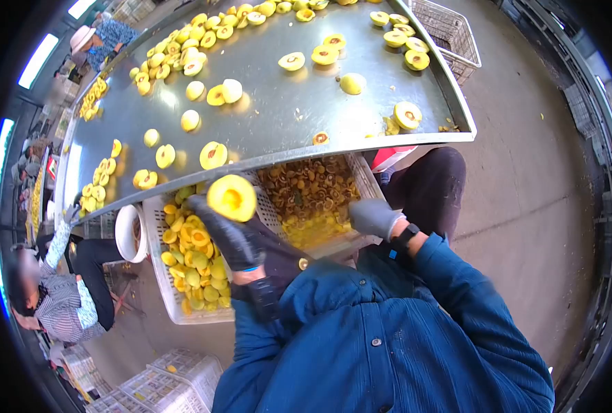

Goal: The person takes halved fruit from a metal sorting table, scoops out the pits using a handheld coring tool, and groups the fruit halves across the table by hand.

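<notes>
My left hand (226, 230), in a black glove, grips a yellow peach half (231, 197) with its cut face and hollow turned up. It is just below the table's near edge, over a white crate of peach halves (195, 258). My right hand (377, 218), in a grey glove, is closed at the right rim of a crate of pits and scraps (309, 196). Whatever its fingers may hold is hidden. Several cut peach halves lie on the metal table (264, 113), some with pits showing, such as the half (213, 155) near the edge.
A raised rim borders the metal table. A white bucket (131, 233) stands left of the peach crate. One co-worker (71, 296) sits at the left, another person (102, 41) at the far left. Stacked crates (161, 385) are at lower left, and an empty-looking crate (447, 34) at upper right.
</notes>
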The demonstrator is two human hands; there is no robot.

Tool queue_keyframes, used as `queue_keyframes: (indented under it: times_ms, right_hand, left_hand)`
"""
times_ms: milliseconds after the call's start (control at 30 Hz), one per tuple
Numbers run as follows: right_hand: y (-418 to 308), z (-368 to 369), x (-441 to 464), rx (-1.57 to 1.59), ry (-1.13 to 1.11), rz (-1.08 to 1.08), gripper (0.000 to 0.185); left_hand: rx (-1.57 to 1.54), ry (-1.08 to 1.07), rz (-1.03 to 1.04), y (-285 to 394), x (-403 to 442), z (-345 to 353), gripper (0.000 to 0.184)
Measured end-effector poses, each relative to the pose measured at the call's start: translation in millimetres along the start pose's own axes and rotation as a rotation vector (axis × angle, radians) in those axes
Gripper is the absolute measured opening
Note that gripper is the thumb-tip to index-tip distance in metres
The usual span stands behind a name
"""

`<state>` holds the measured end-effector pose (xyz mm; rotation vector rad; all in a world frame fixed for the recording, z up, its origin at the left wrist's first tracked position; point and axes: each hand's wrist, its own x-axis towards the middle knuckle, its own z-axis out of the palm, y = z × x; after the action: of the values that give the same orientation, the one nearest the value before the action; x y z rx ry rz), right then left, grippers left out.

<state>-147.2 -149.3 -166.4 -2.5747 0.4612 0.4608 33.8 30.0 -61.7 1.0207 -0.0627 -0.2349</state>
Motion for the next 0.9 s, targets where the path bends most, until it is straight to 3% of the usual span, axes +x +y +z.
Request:
queue_keyframes:
  times_ms: [33,67,133,200,233,267,333,433,567,633,800,900]
  right_hand:
    - [5,1,-1,0.061,0.026,0.063,0.020]
    - [9,2,0,0.122,0.056,0.124,0.021]
    - [16,-9,-4,0.222,0.123,0.201,0.030]
    - [23,-12,-6,0.348,0.223,0.232,0.033]
    - [26,-12,-7,0.396,0.292,0.226,0.033]
    - [29,-11,-8,0.448,0.364,0.223,0.033]
    - [28,-15,-15,0.564,0.486,0.207,0.032]
    - [21,-29,-34,0.773,0.611,0.216,0.030]
    - [29,-13,-33,0.854,0.703,0.142,0.034]
    - [30,-19,-35,0.846,0.641,0.140,0.038]
    - [36,-17,-33,0.877,0.562,0.210,0.048]
    - [39,-17,-33,0.892,0.534,0.214,0.051]
  left_hand:
    - [0.157,-0.078,0.118,3,16,-35,0.065]
    - [0.200,-0.104,0.094,24,16,-46,0.066]
    - [0.233,0.132,0.192,27,43,-114,0.067]
    - [0.602,0.342,0.342,40,57,-165,0.056]
    - [0.905,0.192,0.392,46,74,-212,0.048]
    - [0.990,0.284,0.428,49,77,-216,0.046]
    - [1.099,0.367,0.560,52,72,-175,0.042]
    - [1.074,0.102,0.644,21,84,-103,0.034]
    - [1.061,-0.440,0.767,-51,99,46,0.031]
    - [1.074,-0.730,0.852,-92,115,104,0.039]
    - [1.275,-0.927,0.969,-191,134,207,0.048]
    - [1.460,-1.040,0.788,-221,139,211,0.048]
